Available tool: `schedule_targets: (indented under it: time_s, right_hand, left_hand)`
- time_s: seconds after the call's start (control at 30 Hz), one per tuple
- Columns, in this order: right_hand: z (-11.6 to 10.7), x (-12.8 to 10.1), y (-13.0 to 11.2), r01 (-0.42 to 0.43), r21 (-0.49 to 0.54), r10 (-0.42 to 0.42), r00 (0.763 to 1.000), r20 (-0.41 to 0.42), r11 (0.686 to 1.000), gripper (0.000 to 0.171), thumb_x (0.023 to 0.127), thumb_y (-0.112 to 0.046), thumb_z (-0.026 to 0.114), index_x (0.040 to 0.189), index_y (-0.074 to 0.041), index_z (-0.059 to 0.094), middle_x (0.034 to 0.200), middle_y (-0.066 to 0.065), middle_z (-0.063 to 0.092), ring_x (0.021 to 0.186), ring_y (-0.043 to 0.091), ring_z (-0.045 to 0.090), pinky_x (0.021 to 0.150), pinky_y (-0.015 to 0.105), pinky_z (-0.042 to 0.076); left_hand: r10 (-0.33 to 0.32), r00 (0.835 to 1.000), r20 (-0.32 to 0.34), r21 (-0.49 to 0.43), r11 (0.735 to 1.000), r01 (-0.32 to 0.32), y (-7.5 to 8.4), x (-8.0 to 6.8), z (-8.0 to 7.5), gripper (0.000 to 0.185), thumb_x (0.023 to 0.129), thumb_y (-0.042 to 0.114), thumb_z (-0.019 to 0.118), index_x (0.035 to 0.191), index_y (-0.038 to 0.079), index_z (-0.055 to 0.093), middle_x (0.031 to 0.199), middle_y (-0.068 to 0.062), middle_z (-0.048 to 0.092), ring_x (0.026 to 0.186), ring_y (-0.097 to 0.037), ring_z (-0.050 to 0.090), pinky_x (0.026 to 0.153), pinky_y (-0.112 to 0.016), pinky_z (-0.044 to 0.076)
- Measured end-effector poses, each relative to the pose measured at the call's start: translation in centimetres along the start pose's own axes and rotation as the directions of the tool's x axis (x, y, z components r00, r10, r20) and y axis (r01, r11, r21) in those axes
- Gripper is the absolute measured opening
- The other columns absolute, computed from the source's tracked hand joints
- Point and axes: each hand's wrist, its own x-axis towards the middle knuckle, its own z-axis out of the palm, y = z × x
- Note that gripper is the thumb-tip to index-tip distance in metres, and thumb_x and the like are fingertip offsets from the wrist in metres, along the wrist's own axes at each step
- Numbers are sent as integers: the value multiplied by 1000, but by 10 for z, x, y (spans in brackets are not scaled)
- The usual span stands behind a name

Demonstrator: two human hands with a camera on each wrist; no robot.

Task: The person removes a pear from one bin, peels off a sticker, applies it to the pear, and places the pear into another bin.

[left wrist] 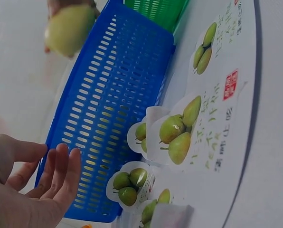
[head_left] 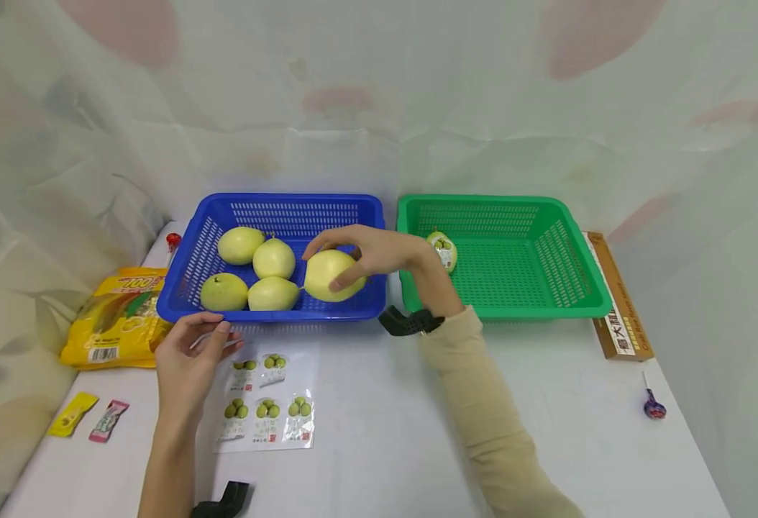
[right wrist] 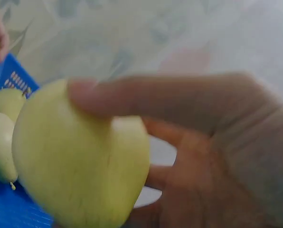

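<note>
My right hand [head_left: 388, 250] grips a pale yellow-green pear [head_left: 324, 275] over the right part of the blue basket [head_left: 291, 197]. Thumb and fingers wrap the pear's sides, which fills much of the right wrist view. Several similar pears, such as one at the front left [head_left: 224, 292], lie in that basket. By the basket's front left rim is my left hand [head_left: 188, 360], fingers loosely bent and nothing visible between them. Just in front of the basket lies a sheet of pear-picture stickers [left wrist: 203, 137]. In the green basket [head_left: 515, 312], a pear [head_left: 445, 265] bears such a sticker [head_left: 442, 250].
On the left lie a yellow snack bag [head_left: 116, 316], a red lollipop [head_left: 172, 240], a yellow packet [head_left: 73, 414] and a pink packet [head_left: 108, 421]. Beside the green basket is a brown box [head_left: 621, 302], with a purple lollipop [head_left: 654, 407] nearer the front.
</note>
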Motion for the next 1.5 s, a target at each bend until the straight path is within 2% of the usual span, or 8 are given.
schedule_targets:
  time_s: [0.17, 0.43, 0.63, 0.77, 0.9, 1.2, 1.3, 1.5]
  right_hand:
    - [22, -60, -7, 93, -4, -93, 995, 24, 996, 57, 94, -20, 80, 148, -14, 61, 146, 4, 64, 121, 19, 62, 101, 37, 59]
    - [85, -141, 33, 30, -60, -25, 997, 68, 998, 57, 94, -29, 81, 148, -25, 64, 142, -1, 64, 118, 11, 59, 97, 32, 57]
    - [112, -161, 75, -74, 20, 73, 995, 67, 997, 56, 91, -30, 86, 144, -25, 68, 138, -1, 69, 115, 9, 61, 98, 28, 57]
    - [115, -163, 86, -97, 87, 96, 995, 14, 991, 58, 88, -30, 91, 140, -25, 67, 139, -2, 71, 116, 13, 65, 96, 27, 58]
    - [118, -163, 87, -81, 149, 98, 989, -111, 986, 57, 89, -26, 91, 140, -19, 66, 142, 5, 70, 121, 21, 70, 95, 31, 63]
    - [148, -169, 80, -41, 166, 92, 944, -318, 985, 43, 104, -21, 75, 146, -18, 64, 152, 9, 65, 129, 36, 72, 94, 33, 67]
    - [160, -171, 76, -54, 180, 110, 941, -319, 982, 49, 104, -25, 76, 150, -21, 61, 156, 8, 61, 130, 37, 71, 90, 32, 68]
    - [174, -171, 75, -52, 244, 136, 930, -341, 968, 56, 102, -25, 79, 153, -22, 58, 160, 8, 57, 131, 40, 69, 90, 33, 68]
  left_hand:
    - [-5, 1000, 5, 18, 1000, 5, 0, -2, -1, 26, 102, 4, 73, 127, 4, 67, 109, -1, 71, 86, -9, 80, 75, -21, 66]
    - [24, 997, 67, -10, 1000, -23, 5, -4, 0, 28, 101, 3, 74, 128, -1, 66, 109, -5, 72, 86, -12, 80, 77, -24, 67]
    - [88, 978, 189, 209, 970, -127, 8, -11, 0, 27, 106, 12, 70, 130, 2, 66, 113, 5, 74, 94, -7, 79, 83, -19, 66]
    - [168, 937, 306, 260, 932, -252, 9, -17, 9, 21, 108, 11, 68, 127, 3, 69, 112, 7, 74, 97, -7, 77, 85, -20, 66]
    - [163, 870, 465, 186, 943, -277, 4, -28, 34, 17, 106, 5, 69, 122, 3, 71, 117, -13, 75, 98, -12, 78, 86, -24, 67]
    - [-16, 663, 749, 177, 968, -176, -14, -66, 96, 22, 101, 14, 77, 122, 11, 73, 125, -14, 76, 110, -22, 77, 91, -24, 66]
    - [-32, 643, 765, 185, 968, -172, -16, -73, 103, 22, 100, 16, 79, 122, 13, 74, 125, -10, 77, 110, -24, 78, 90, -23, 65]
    - [-37, 647, 762, 179, 972, -155, -17, -75, 106, 22, 100, 13, 79, 121, 13, 74, 124, -10, 77, 112, -25, 78, 90, -23, 65]
